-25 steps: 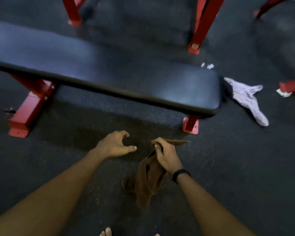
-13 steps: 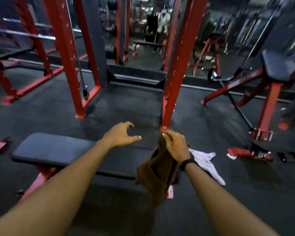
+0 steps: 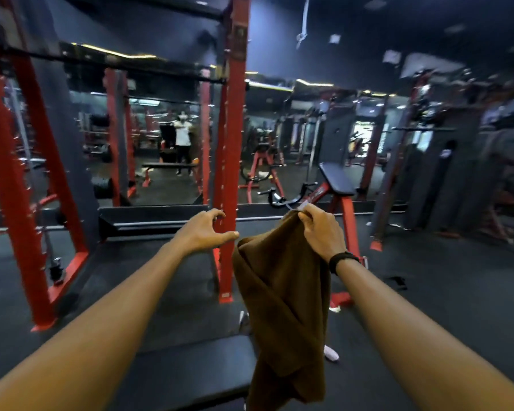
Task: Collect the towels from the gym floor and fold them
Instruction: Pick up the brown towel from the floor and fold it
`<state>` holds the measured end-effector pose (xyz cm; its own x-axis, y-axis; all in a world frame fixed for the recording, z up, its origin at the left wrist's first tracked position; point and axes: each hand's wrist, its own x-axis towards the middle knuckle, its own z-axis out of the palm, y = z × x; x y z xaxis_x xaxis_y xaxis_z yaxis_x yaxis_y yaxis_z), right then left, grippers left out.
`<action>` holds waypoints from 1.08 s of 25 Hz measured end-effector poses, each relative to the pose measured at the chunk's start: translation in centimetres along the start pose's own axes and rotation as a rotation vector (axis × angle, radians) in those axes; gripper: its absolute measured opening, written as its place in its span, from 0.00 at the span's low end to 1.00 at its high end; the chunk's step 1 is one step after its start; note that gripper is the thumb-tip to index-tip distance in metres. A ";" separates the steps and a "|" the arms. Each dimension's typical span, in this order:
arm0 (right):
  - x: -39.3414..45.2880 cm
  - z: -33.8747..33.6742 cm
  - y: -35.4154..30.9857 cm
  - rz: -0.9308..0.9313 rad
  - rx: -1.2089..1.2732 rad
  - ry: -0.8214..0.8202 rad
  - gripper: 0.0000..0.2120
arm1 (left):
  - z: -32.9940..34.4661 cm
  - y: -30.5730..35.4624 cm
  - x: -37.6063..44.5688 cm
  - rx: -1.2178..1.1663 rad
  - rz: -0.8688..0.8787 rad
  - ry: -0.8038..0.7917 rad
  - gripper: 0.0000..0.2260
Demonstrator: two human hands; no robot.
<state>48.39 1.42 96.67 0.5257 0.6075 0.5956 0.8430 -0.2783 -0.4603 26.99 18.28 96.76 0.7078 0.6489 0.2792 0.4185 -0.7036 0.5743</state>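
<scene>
A brown towel [image 3: 282, 307] hangs lengthwise in front of me, bunched and folded on itself. My right hand [image 3: 321, 232] pinches its top edge at chest height. My left hand [image 3: 204, 231] hovers just left of the towel's top with fingers loosely curved and thumb out, holding nothing. A white towel [image 3: 330, 353] lies on the dark floor behind the brown one, mostly hidden by it. The black flat bench [image 3: 184, 372] sits low in view under my left forearm.
A red rack upright [image 3: 230, 149] stands just beyond my hands, with more red posts [image 3: 18, 203] at left. A mirror wall lies behind it. An incline bench [image 3: 336, 179] on a red frame stands to the right. Dark rubber floor [image 3: 442, 277] spreads out on the right.
My view has risen from the floor to the room. My right hand has lifted the brown towel off the floor to chest height. My left hand stayed empty beside it.
</scene>
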 end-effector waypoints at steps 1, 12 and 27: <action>-0.5 -1.8 0.1 0.018 -0.029 0.040 0.07 | 0.1 1.1 0.2 -0.004 0.040 -0.021 0.33; -20.0 -26.8 5.3 0.454 -0.416 0.354 0.06 | 13.4 24.0 -5.1 -0.207 0.528 -0.339 0.32; -57.1 -61.8 0.5 0.918 -0.864 0.653 0.08 | 25.6 59.4 -39.0 -0.459 1.072 -0.777 0.29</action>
<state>25.83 -79.41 103.15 0.6727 -0.4159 0.6119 -0.1426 -0.8844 -0.4444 38.79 -56.26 100.23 0.7540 -0.5675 0.3309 -0.6333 -0.4945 0.5953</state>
